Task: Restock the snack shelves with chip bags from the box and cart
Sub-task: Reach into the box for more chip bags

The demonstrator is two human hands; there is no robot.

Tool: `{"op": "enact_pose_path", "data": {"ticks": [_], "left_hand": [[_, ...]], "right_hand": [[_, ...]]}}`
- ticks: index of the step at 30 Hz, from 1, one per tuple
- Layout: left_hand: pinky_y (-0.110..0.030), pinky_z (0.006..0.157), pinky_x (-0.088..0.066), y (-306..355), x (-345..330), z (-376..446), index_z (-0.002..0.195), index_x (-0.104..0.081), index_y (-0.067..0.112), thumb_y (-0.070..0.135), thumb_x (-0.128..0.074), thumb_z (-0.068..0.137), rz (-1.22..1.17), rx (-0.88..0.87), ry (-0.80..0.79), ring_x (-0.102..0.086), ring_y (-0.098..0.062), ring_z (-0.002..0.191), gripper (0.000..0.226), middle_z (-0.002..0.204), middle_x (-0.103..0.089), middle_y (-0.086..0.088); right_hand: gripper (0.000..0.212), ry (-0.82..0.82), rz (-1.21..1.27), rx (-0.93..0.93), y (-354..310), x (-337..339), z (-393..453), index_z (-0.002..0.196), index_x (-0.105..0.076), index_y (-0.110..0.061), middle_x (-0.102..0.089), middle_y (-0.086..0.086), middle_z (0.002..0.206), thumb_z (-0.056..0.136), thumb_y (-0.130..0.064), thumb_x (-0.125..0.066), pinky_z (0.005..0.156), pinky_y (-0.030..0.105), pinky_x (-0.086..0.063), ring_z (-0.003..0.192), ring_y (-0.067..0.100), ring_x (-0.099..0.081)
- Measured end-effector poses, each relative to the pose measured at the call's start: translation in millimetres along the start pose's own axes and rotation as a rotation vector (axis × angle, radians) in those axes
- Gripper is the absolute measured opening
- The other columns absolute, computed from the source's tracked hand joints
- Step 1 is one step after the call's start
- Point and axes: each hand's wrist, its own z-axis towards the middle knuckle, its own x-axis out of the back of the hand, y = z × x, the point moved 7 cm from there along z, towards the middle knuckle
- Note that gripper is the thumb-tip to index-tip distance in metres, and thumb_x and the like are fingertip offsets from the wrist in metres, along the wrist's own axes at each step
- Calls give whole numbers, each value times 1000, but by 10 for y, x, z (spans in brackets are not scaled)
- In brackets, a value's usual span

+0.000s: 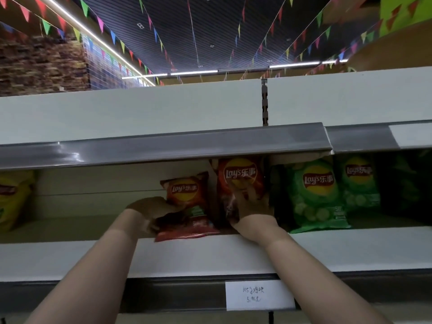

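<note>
Red chip bag (187, 206) leans back on the white shelf (350, 244), its lower left corner gripped by the left hand (149, 211). Just right of it, the right hand (251, 206) rests its fingers against a taller red bag (240, 181) standing upright. Green bags (315, 192) stand right of that hand; a yellow bag (14, 197) sits far left.

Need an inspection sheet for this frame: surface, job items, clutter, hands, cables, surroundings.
Surface: white shelf, bare stretch at left.
Job's things: two red chip bags side by side; green chip bags to the right; yellow chip bag far left.
Clutter: nothing seen.
Hands: left hand grips the leaning red bag; right hand is on the upright red bag.
Cables: nothing seen.
Surroundings: handwritten price tag, empty upper shelf, bunting overhead.
</note>
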Motion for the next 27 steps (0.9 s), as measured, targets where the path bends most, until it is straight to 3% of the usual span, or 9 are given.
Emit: {"op": "enact_pose_path", "data": {"ticks": [3,7,10,12,14,17,20,23,27], "left_hand": [[-42,94,-48,39,108,79,116,-60,15,46,-71,81,100,-17,68,-62,-28,104,48,109,-69,-7],[-31,77,-48,168,28,215,121,-54,15,31,-66,88,-111,-182,105,-62,-20,91,39,108,-66,-8],[-21,63,-46,234,-134,242,122,-46,22,19,-60,92,-213,-241,64,-57,-8,82,33,97,-60,6],[-21,68,-48,276,-165,262,117,-46,24,19,-59,93,-168,-270,79,-58,-9,86,28,98,-59,7],[-34,88,-51,307,-138,295,125,-48,16,23,-62,91,-37,-303,146,-61,-24,106,38,113,-63,-4],[-49,100,-45,289,-42,289,137,-35,0,34,-65,90,221,-244,421,-52,-40,120,66,134,-50,-20],[-49,110,-33,441,-174,101,151,-5,-1,28,-67,89,462,-243,585,-28,-42,139,92,157,-10,-25],[-46,115,-23,550,-381,-179,150,17,2,30,-64,91,563,-230,662,-2,-37,148,104,159,18,-18],[-48,109,-33,530,-513,-360,151,9,0,36,-53,95,649,-281,636,-15,-41,144,91,157,7,-28]], "right_hand": [[51,-33,60,-22,48,-36,26,149,-28,-24,-32,5,152,102,-33,-46,106,28,-31,134,29,-34],[61,2,-34,46,-17,19,12,154,-16,-28,-17,2,160,101,-34,-46,111,34,-29,142,32,-23],[66,15,-85,79,-57,36,9,155,-10,-30,-7,2,163,101,-36,-47,114,38,-25,145,34,-15],[69,21,-94,80,-52,40,17,155,-8,-32,-4,1,163,100,-38,-48,114,41,-24,146,35,-13],[68,1,-85,63,-33,25,27,155,-9,-32,-8,1,162,100,-38,-48,113,40,-27,145,35,-17],[77,16,-125,77,-37,10,42,154,2,-39,8,-3,163,97,-43,-50,117,48,-19,147,39,-1],[81,18,-130,68,-16,-17,88,153,6,-42,13,-2,163,96,-45,-51,118,52,-15,147,44,5],[79,24,-103,73,4,-16,78,154,3,-41,11,-1,163,97,-44,-51,119,49,-12,147,42,4],[73,50,-70,87,-22,4,38,155,-7,-34,2,2,164,98,-41,-51,120,44,-6,149,37,-1]]}}
